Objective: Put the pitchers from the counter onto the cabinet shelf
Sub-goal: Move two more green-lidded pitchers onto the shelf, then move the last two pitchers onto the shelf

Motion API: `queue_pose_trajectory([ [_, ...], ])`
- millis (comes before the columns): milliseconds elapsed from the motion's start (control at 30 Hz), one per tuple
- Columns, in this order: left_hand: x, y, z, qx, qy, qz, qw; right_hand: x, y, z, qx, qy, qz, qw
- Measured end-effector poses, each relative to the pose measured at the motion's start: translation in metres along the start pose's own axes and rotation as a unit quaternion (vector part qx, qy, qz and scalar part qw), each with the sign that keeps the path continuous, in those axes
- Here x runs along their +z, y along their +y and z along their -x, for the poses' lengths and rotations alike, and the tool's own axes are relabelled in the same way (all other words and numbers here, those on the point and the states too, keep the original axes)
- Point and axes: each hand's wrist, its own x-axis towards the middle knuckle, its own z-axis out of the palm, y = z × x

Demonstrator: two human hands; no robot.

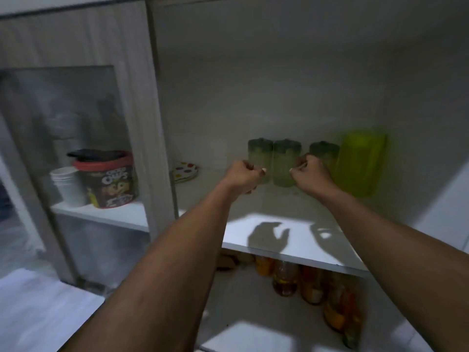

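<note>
Three translucent green lidded plastic pitchers (285,162) already set on white cabinet shelf (266,240); left hand (242,174) & right hand (311,172) curled, grip on handles can't be told. Counter unseen.

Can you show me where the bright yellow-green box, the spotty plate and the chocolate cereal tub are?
yellow-green box (360,161), head view, its front face.
spotty plate (185,170), head view, its dotted top.
cereal tub (114,185), head view, its printed label.

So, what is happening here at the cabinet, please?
A person reaches both arms into the open cabinet. The left hand and the right hand are closed loosely in front of three green pitchers that stand in a row at the back of the shelf. Whether either hand grips a pitcher is unclear. A yellow-green container stands to their right.
</note>
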Motion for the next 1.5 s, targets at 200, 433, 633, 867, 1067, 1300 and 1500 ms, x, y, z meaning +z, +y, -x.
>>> queue_pose_trajectory([
  [200,-0.117,-0.022,0.082,-0.059,0.058,-0.012,0.997,0.072,-0.094,0.056,-0.081,-0.111,-0.071,0.988],
  [433,-0.270,-0.074,0.187,-0.135,0.180,-0.048,0.973,0.177,-0.214,0.137,-0.157,-0.190,-0.132,0.960],
  [633,-0.416,-0.128,0.311,-0.207,0.278,-0.067,0.936,0.285,-0.333,0.238,-0.197,-0.283,-0.174,0.923],
  [867,-0.561,-0.202,0.465,-0.291,0.397,-0.083,0.867,0.405,-0.437,0.381,-0.214,-0.422,-0.185,0.861],
  [1067,-0.635,-0.269,0.561,-0.370,0.472,-0.085,0.796,0.501,-0.486,0.472,-0.211,-0.532,-0.154,0.805],
  [1300,-0.687,-0.368,0.602,-0.463,0.508,-0.099,0.720,0.629,-0.520,0.539,-0.243,-0.614,-0.082,0.747],
  [1500,-0.718,-0.455,0.598,-0.569,0.503,-0.046,0.649,0.742,-0.533,0.570,-0.225,-0.682,-0.002,0.696],
])
